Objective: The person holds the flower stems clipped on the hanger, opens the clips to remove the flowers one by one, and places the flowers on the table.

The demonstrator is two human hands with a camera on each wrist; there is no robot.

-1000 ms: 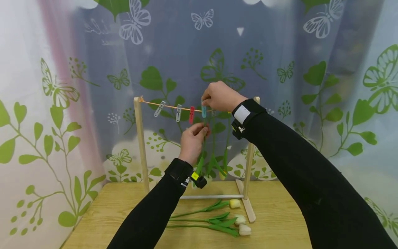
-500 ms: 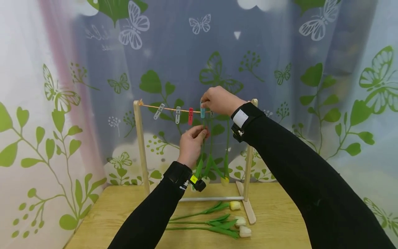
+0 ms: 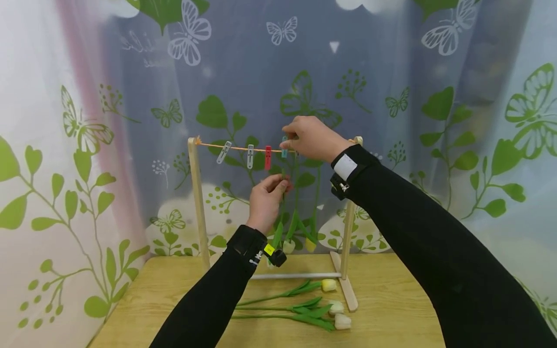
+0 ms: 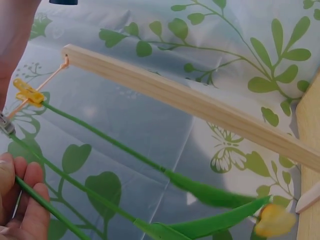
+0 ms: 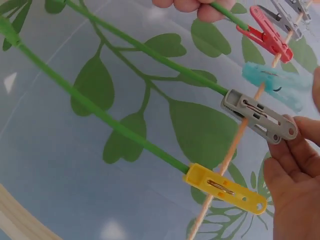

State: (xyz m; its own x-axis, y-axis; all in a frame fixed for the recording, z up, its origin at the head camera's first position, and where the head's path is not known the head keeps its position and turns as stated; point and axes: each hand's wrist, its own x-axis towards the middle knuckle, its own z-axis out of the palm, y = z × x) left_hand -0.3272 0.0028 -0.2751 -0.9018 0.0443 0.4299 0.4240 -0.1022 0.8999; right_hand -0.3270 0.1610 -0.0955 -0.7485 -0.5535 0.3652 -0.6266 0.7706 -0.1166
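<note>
Pinching slim, smooth green stem (image 4: 67,221) between curled thumb and fingers of left hand (image 3: 266,200), with strap-shaped leaf (image 3: 277,234) pointing down and bloom mostly hidden behind wrist camera (image 3: 280,257). Squeezing translucent blue clothespin (image 5: 275,80), blurred in right wrist view, between thumb and forefinger of right hand (image 3: 315,137), just above pinched stem. Seeing stem's bare tip ending beside skeletal red clothespin (image 5: 267,35) in right wrist view, apart from blue one; not being able to tell whether touching red. Placing other right fingertips near slotted grey clothespin (image 5: 258,116). Seeing that and boxy yellow clothespin (image 5: 227,191), both with wire springs, biting similar stems, dangling white tulip (image 3: 289,246) and yellow tulip (image 3: 310,244) upside down. Following twisted, fibrous orange cord (image 5: 233,145) spanning squared pale wooden posts (image 3: 197,198), carrying two more pale clothespins (image 3: 250,157) at far left. Noting three loose tulips (image 3: 328,285), cup-shaped blooms, lying on grained wooden table (image 3: 391,290); seeing creased, leaf-printed curtain (image 3: 243,58) hanging behind.
</note>
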